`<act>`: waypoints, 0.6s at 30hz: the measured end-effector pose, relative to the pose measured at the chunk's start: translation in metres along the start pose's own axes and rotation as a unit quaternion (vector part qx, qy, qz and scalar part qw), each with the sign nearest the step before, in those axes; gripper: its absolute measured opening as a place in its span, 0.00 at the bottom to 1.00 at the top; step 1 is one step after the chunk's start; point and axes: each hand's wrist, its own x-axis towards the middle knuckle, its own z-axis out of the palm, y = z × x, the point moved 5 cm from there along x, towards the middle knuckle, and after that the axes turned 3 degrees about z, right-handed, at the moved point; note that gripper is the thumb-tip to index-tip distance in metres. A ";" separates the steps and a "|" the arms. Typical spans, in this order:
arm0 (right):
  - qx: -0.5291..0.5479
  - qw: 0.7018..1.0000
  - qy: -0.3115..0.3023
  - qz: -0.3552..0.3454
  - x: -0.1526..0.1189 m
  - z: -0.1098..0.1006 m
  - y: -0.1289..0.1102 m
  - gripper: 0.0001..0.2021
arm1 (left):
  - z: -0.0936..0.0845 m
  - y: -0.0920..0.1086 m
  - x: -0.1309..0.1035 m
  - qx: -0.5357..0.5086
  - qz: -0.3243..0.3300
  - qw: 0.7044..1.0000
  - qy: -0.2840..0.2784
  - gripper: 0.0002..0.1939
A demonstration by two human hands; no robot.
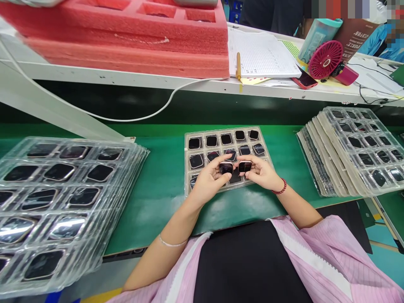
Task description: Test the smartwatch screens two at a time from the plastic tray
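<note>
Forearms (178, 225) slant up from the lower frame, left hand (208, 180) gripping a watch (225, 168) and right hand (264, 173) a second watch (245, 166), side by side mid-frame above a tray (203, 147).

Workstation in an electronics factory or workshop. Indicative features: a bench with a green work surface (158, 202); a left stack of clear compartmented trays (126, 181) and a right tray stack (328, 155); a single tray (203, 141) between them, its compartments holding near-identical square smartwatch bodies (195, 143). The white raised shelf (268, 92) carries red foam packing (142, 50) with cut-out pockets, gridded record sheets (265, 54) and a pen (238, 66). Beyond it, a person's dark clothing (271, 14) indicates a shared work floor.
</note>
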 end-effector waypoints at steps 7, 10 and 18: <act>0.001 1.000 -0.001 -0.012 0.000 -0.001 0.000 0.24 | 0.002 0.003 -0.001 0.014 -0.008 1.000 -0.002 0.33; -0.004 1.000 0.004 -0.023 0.000 -0.001 -0.003 0.24 | 0.002 0.003 -0.001 0.009 -0.008 1.000 0.000 0.34; -0.005 1.000 -0.005 -0.003 0.000 -0.002 0.003 0.21 | -0.001 0.001 0.000 -0.008 -0.005 1.000 0.011 0.28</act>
